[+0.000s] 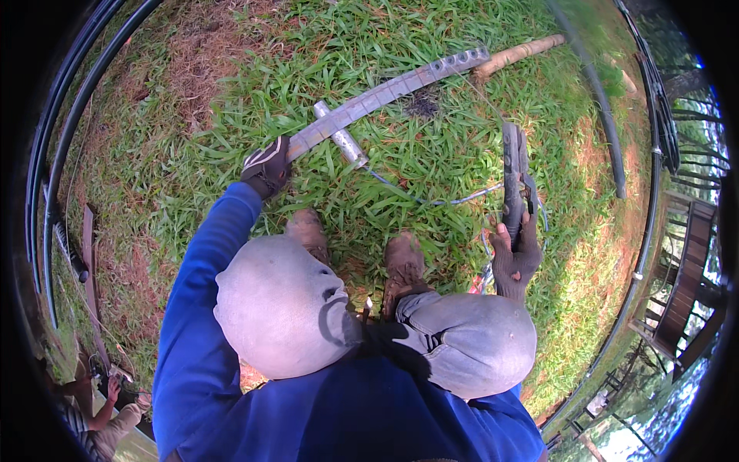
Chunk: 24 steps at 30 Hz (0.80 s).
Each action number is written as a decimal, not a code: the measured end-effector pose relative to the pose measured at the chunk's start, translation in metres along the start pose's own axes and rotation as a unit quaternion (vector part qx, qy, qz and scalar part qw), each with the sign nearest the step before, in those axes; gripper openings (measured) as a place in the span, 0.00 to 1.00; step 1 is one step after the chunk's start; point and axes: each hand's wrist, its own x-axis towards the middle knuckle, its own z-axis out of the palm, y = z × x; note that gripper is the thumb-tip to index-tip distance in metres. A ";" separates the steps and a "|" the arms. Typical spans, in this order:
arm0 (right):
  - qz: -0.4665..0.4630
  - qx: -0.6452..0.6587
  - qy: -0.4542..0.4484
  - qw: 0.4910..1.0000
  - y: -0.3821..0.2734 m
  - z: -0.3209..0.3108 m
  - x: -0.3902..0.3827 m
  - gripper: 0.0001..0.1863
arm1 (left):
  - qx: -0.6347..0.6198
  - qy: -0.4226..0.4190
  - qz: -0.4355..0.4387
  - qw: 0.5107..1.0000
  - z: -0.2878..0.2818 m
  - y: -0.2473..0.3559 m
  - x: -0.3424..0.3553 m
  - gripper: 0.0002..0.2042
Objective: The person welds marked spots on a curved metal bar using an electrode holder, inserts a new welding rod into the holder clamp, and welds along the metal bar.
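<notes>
Knees [292, 308] bent close; my left hand [265, 168] grips the metal bar [385, 96], right hand [514, 258] clamps the dark tool [512, 173] beside it; I'd steady both.

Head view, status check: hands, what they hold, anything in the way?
Left hand gripping metal bar. Right hand holding dark tool upright. Wire and metal rod on grass.

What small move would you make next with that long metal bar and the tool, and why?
Probably bring the right hand and its dark tool left toward the metal bar. The left hand grips only the bar's near end, its holed far end reaches over the grass, and the tool stands apart from it.
</notes>
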 end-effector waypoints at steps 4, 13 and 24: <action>0.008 -0.014 -0.002 1.000 0.004 -0.016 -0.017 0.39 | 0.042 -0.014 0.023 0.999 -0.006 -0.012 0.013 0.21; 0.049 -0.001 0.010 0.999 -0.003 -0.019 -0.033 0.39 | 0.058 -0.097 -0.010 0.994 -0.024 -0.007 0.023 0.25; 0.055 -0.019 -0.012 0.998 -0.001 -0.018 -0.034 0.37 | -0.027 -0.084 -0.031 0.996 -0.024 -0.011 0.023 0.31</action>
